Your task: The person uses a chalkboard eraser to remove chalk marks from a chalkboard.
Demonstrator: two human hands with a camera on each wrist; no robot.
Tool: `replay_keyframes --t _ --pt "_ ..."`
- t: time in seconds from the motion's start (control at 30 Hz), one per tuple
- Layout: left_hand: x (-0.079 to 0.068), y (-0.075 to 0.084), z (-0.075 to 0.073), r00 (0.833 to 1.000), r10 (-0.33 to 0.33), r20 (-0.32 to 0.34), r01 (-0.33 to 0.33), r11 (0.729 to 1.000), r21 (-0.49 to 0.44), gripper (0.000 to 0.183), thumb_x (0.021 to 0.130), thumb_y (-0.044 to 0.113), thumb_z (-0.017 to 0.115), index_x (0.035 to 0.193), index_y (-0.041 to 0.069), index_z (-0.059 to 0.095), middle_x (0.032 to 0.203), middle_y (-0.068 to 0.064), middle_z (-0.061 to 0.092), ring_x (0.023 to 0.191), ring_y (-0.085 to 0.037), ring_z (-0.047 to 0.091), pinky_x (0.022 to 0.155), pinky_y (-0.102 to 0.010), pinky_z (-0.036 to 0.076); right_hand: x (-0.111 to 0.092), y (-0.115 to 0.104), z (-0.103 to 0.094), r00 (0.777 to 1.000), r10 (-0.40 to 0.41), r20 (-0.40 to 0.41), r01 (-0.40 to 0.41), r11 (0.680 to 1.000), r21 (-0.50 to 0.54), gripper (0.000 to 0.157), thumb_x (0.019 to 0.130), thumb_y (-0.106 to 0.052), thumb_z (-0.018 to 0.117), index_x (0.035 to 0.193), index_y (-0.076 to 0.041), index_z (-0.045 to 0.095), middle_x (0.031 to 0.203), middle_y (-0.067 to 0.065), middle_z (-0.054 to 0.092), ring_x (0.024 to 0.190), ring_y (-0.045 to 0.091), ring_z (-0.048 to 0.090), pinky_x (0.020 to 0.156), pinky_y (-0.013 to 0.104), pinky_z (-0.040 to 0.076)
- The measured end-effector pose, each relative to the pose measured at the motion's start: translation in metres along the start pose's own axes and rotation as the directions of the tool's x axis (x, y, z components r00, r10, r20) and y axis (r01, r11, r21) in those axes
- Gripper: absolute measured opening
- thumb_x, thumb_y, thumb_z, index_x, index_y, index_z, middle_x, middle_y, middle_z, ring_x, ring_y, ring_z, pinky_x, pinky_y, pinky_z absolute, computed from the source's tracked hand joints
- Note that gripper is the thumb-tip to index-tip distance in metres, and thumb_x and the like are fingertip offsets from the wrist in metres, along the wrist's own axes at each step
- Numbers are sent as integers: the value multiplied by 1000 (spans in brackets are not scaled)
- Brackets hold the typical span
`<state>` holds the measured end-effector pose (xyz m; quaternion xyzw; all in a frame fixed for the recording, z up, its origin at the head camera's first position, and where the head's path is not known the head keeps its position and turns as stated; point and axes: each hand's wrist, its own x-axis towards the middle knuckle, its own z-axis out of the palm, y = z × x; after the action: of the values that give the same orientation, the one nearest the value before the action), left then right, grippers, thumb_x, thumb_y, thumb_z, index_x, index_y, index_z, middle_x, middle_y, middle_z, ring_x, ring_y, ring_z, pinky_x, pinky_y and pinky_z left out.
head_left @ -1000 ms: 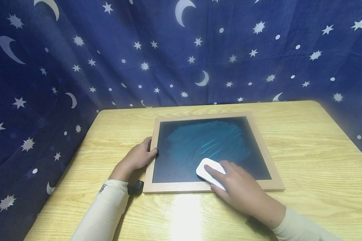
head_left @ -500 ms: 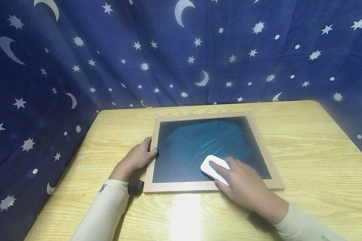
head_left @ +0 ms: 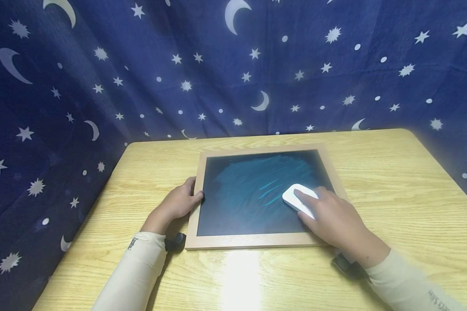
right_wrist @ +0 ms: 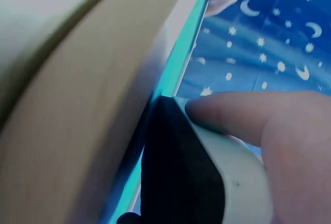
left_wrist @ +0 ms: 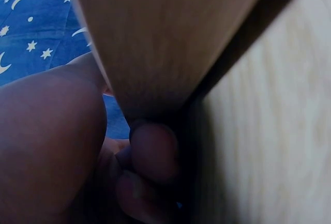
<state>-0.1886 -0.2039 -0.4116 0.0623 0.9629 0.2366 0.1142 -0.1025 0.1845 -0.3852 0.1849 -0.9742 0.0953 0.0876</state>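
Note:
A small chalkboard (head_left: pixel 233 216) in a pale wooden frame lies on the table, its dark surface smeared with blue-green chalk and a few brighter streaks. My right hand (head_left: pixel 334 218) grips a white board eraser (head_left: pixel 300 199) on the right part of the board, index finger along its top. In the right wrist view the eraser (right_wrist: pixel 240 182) shows a black underside against the board. My left hand (head_left: pixel 177 202) holds the frame's left side, thumb over the top edge. The left wrist view shows the frame's side (left_wrist: pixel 165 38) with fingertips (left_wrist: pixel 154 151) low against it.
The light wood-grain table (head_left: pixel 397 194) extends around the board on all sides. A dark blue curtain (head_left: pixel 218 77) with moons and stars hangs behind and to the left and right. Dark wrist straps (head_left: pixel 175 242) sit below both wrists.
My right hand has moved the eraser from the board's lower middle up and to the right. The left hand and the board have stayed in place.

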Motion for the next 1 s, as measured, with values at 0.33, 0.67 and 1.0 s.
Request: replay_keyframes --t 0.33,0.67,1.0 --pt "0 -1 1 1000 2 -4 -2 1000 0 66 98 39 48 155 8 30 127 -21 66 108 -33 66 98 -51 48 5 26 -7 992 105 63 -108 993 53 57 91 -31 66 145 -16 53 113 30 61 90 43 64 59 57 52" --pt "0 -1 1 1000 -5 0 5 1000 -5 67 98 38 48 155 8 30 127 -20 67 106 -32 67 97 -50 49 6 28 -8 991 116 68 -120 991 62 58 92 -32 65 146 -16 52 119 32 58 94 47 65 61 59 52" --pt "1 -1 0 1000 3 -4 -3 1000 -2 66 98 39 48 155 9 31 125 -21 67 107 -33 67 98 -51 48 5 29 -7 995 98 36 -101 993 67 57 91 -30 67 144 -15 54 108 29 60 79 39 63 58 55 51"
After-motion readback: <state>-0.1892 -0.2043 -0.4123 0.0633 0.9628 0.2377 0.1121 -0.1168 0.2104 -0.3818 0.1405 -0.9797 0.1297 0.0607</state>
